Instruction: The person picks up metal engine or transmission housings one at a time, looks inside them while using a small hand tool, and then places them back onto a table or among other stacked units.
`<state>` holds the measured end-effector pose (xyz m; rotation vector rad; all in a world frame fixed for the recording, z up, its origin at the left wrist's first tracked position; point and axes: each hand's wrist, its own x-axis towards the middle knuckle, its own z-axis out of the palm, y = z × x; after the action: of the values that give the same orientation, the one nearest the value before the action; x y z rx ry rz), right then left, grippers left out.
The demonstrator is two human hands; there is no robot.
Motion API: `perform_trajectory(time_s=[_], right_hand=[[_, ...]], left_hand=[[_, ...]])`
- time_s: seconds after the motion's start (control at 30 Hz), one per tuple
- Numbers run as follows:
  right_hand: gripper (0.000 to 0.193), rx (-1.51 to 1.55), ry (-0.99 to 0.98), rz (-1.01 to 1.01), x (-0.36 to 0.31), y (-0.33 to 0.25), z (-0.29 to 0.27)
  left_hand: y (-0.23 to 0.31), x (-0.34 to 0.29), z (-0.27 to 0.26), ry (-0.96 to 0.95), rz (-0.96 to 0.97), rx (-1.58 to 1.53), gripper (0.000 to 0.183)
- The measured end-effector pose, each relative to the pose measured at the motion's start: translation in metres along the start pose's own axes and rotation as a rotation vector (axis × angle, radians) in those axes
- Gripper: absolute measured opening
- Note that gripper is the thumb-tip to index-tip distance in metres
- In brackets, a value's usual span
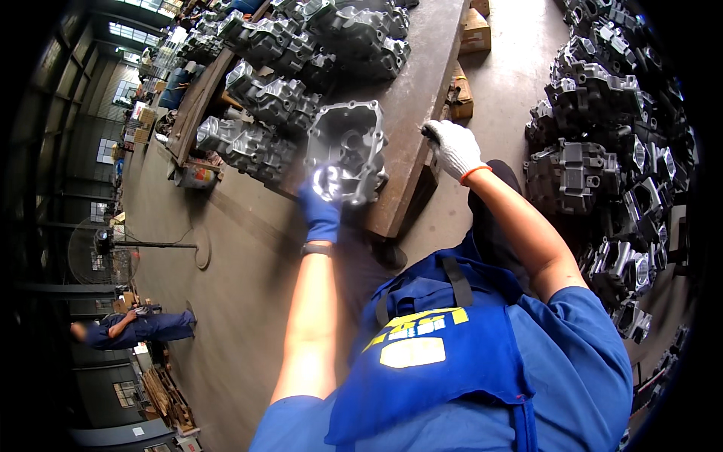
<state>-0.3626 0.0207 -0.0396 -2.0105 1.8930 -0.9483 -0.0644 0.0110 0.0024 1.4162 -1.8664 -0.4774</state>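
An open, box-shaped grey metal housing rests at the near end of the steel bench, its hollow side with a round boss facing up. My left hand, in a blue glove with pale fingers, grips the near left corner of that housing; motion blurs the fingertips. To the right of the bench edge, my right hand is raised in a white knit glove with an orange cuff. Its fingers are curled closed around something small and dark, which I cannot make out.
Rows of similar castings fill the bench's far and left part. More castings are piled on my right. Cardboard boxes sit beside the bench. A standing fan and another person are off to the left.
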Motion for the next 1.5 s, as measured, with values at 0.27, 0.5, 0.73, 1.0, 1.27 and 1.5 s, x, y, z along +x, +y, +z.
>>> perform_trajectory(time_s=[0.27, 0.5, 0.73, 1.0, 1.27, 1.5], right_hand=[[0.019, -0.004, 0.075, -0.046, 0.071, -0.022, 0.034], [0.020, -0.152, 0.048, -0.083, 0.126, -0.038, 0.054], [0.020, -0.360, 0.029, -0.174, 0.114, -0.046, 0.053], [0.017, -0.243, -0.184, -0.166, 0.075, -0.052, 0.016], [0.022, -0.180, -0.215, -0.078, 0.021, -0.079, 0.028], [0.016, -0.128, -0.180, -0.053, -0.020, -0.091, 0.033]], left_hand=[[-0.015, -0.009, 0.031, 0.194, 0.220, 0.505, 0.017], [-0.007, -0.006, 0.029, 0.128, 0.217, 0.513, 0.018], [-0.015, -0.011, 0.031, 0.164, 0.176, 0.535, 0.022], [-0.007, -0.011, 0.031, 0.192, 0.196, 0.517, 0.027], [-0.007, -0.012, 0.033, 0.206, 0.155, 0.548, 0.027], [-0.010, -0.012, 0.034, 0.207, 0.186, 0.541, 0.026]])
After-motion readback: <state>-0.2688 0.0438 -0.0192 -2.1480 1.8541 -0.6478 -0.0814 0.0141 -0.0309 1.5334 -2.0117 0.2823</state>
